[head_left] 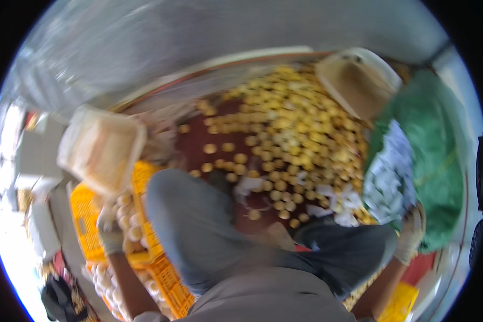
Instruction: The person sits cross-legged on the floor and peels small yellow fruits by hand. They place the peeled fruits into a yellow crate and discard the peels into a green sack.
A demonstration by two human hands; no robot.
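My left hand (112,230), in a pale work glove, is at an orange plastic crate (82,225) with pale round items (125,217) inside; blur hides whether it grips any. Just above it, a translucent plastic tub (100,149) is tilted over the crate, and I cannot tell whether the hand touches it. My right hand (412,229), gloved too, lies against crumpled whitish plastic (388,181) at the edge of a green sack (434,161); its grip is unclear. Many yellowish round items (294,116) lie spread on a dark red floor surface (193,147) before my bent knees.
A white tub (362,80), brownish inside, leans at the back right of the pile. Another orange crate (171,281) with pale items stands beside my left thigh. Paper-like scraps (346,201) lie near my foot. Plastic sheeting (225,32) lines the back, and something yellow (398,302) is at lower right.
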